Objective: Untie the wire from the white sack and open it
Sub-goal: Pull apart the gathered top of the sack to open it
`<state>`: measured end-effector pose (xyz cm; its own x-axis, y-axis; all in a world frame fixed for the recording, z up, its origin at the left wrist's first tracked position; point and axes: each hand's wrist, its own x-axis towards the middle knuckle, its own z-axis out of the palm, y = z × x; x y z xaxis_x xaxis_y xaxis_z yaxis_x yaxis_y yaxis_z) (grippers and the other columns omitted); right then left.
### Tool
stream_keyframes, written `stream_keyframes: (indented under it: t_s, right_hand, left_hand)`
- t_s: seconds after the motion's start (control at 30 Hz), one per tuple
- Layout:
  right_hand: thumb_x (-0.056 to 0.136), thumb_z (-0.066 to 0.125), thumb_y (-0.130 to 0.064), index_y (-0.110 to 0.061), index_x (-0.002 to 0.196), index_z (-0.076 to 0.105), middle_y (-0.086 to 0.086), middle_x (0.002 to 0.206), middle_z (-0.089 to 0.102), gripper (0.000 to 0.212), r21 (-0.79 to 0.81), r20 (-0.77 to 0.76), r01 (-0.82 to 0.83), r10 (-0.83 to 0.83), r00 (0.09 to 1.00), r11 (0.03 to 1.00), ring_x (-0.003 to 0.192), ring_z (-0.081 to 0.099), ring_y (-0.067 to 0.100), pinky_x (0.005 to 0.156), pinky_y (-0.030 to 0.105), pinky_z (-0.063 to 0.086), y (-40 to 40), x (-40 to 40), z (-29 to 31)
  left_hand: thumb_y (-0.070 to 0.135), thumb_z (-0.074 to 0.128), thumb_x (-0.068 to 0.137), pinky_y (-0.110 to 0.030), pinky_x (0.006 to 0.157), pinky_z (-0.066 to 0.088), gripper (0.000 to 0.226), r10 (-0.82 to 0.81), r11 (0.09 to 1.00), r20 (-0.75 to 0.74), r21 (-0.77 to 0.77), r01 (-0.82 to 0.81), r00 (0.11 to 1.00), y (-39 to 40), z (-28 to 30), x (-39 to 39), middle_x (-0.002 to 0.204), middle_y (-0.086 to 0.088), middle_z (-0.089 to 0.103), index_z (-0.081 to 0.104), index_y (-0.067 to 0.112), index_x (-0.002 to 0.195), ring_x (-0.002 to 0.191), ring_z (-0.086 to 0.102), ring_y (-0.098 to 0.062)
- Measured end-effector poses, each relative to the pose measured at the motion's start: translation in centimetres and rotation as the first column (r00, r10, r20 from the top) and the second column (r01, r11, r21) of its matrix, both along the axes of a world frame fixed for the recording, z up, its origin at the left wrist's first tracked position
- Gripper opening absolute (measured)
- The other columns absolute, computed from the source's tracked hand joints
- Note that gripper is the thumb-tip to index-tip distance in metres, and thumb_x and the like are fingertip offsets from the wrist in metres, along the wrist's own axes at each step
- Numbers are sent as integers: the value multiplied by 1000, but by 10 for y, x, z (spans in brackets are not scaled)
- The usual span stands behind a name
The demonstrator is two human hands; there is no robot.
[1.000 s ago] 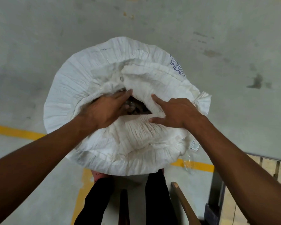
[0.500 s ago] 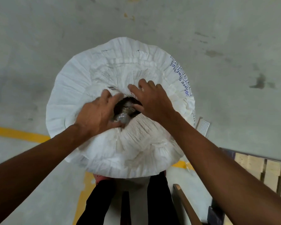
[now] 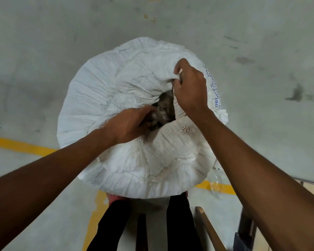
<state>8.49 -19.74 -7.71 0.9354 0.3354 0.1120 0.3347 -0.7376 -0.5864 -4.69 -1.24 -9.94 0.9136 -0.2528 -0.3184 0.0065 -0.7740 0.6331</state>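
White sack standing on the concrete floor, mouth partly open, no wire visible. Right hand clenched on a bunch of the far rim fabric, left hand curled at the near edge of the gap, fingers hooked in. Biggest risk, probably: yanking too hard and tipping the sack or spilling the shiny stuff inside. Wooden frame close by on the right, yellow floor line underneath, nothing really blocking.
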Motion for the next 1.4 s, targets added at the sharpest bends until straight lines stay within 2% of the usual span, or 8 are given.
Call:
stream_keyframes:
  t_s: [0.2,0.4,0.67,0.73,0.83,1.1,1.2,1.4]
  right_hand:
    - [77,41,19,-12,83,43,1,78,46,32,325,-309,328,-228,923,887,66,69,35,54,46,58,8,-13,-2]
    - [93,60,-5,-6,100,61,12,119,46,7,116,-86,-85,95,992,990,95,58,19,75,38,60,-17,-35,-15]
    - [68,69,-85,-40,163,6,16,172,6,122,-511,-290,-382,265,920,770,155,26,38,116,68,24,-76,-9,-6]
    - [63,59,-97,-42,163,-4,18,172,-1,130,-547,-305,-385,252,919,743,154,25,42,115,70,22,-83,-7,-6]
    - [64,56,-97,-45,162,-3,17,172,5,126,-544,-330,-386,233,915,745,152,30,42,115,71,24,-81,-7,-4]
    - [98,66,-32,-24,143,50,2,116,55,48,-177,-217,-421,382,898,890,92,57,19,80,43,55,-35,-15,5]
    - [100,62,-26,-25,147,48,2,119,60,49,-202,-202,-457,420,885,866,101,60,23,88,50,53,-27,-15,-2]
    - [99,61,-24,-28,152,46,0,131,58,56,-222,-146,-421,397,906,880,110,59,26,90,50,49,-23,-12,-7]
  left_hand:
    - [18,75,94,-39,128,27,97,225,974,10,-36,-225,974,-15,-2,-5,174,-10,25,15,17,170,159,26,-25]
    - [80,72,72,-57,117,40,124,265,941,54,205,-270,963,3,22,-10,169,-8,32,1,44,167,149,37,-37]
    - [79,88,44,-51,131,19,169,129,958,-165,277,-80,978,76,37,-30,170,-28,26,-24,39,164,161,17,-40]
    - [73,91,45,-47,112,45,168,119,959,-186,275,-65,975,87,43,-39,123,-28,68,-19,35,166,121,63,-40]
    - [83,82,47,-34,83,47,159,53,947,-164,323,2,985,102,49,-42,64,4,54,-13,39,167,69,56,-15]
    - [76,57,88,-17,84,54,76,-176,981,88,96,167,981,102,52,-23,110,14,74,50,35,152,92,71,1]
    - [57,72,90,-26,86,61,52,167,966,-66,-188,-177,984,96,61,-8,97,5,82,66,25,130,92,79,-11]
    - [28,84,82,-23,72,61,65,649,579,-158,-533,-617,744,126,68,19,79,1,80,58,-12,125,75,79,-10]
